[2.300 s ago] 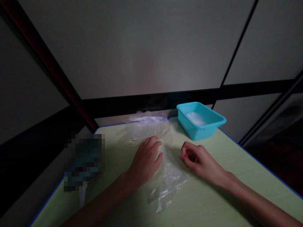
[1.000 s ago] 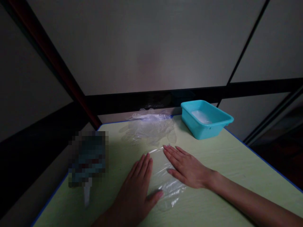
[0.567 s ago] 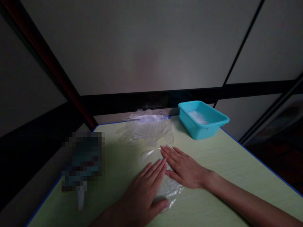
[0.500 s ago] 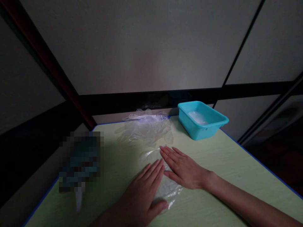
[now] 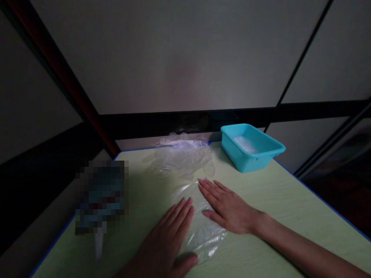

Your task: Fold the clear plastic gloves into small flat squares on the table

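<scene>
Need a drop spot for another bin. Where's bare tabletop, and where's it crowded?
Bare: the right side of the table, between the teal bin and the right forearm. Also the strip between the blurred object and the left hand. Crowded: centre, both hands flat on the clear plastic sheet, right hand, glove pile behind.

Clear plastic bag (image 5: 199,227) — flat, crinkled

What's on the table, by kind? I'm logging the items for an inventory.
Clear plastic glove under the hands: 1
Pile of clear plastic gloves: 1 (gloves in it uncountable)
Turquoise tub: 1
Blurred-out object: 1
Total: 4
</scene>
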The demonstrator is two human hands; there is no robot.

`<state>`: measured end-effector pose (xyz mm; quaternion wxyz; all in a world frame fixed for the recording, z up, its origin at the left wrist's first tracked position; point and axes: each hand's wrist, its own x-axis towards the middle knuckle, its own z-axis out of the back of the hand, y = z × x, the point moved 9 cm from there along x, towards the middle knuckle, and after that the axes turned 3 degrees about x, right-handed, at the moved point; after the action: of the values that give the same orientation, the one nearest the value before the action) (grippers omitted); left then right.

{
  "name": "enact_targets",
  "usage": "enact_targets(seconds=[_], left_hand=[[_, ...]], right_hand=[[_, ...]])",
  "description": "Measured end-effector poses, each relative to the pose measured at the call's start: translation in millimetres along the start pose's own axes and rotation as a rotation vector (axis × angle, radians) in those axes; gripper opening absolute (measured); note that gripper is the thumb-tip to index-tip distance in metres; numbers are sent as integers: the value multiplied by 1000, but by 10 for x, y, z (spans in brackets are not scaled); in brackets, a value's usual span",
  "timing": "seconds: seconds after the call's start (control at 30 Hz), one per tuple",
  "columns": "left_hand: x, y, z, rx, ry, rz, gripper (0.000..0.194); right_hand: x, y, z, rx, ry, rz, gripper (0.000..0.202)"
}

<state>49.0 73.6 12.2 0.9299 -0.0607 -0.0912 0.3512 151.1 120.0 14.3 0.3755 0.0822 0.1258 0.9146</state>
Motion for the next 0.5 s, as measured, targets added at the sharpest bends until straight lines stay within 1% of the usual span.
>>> enact_targets(seconds=[0.07, 0.13, 0.2, 0.3, 0.37, 0.4, 0.5], left_hand=[[-18, 30, 12, -22, -17, 16, 89], [-37, 69, 46, -49, -55, 42, 81], [-55, 138, 114, -93, -129, 101, 65], [-79, 319, 205, -220, -230, 278, 41], [-90, 437, 240, -348, -283, 392, 33], [-92, 484, 251, -420, -308, 433, 29], [-77, 571, 255, -629, -359, 482, 22]], right_hand=[[-2, 1, 14, 29, -21, 9, 63], [-13, -5, 61, 99, -57, 24, 62], [-42, -21, 154, 229, -105, 49, 57], [-124, -52, 342, 437, -145, 103, 38], [-189, -60, 451, 492, -121, 135, 25], [-221, -67, 502, 489, -107, 139, 23], [-302, -39, 574, 398, -11, 153, 21]])
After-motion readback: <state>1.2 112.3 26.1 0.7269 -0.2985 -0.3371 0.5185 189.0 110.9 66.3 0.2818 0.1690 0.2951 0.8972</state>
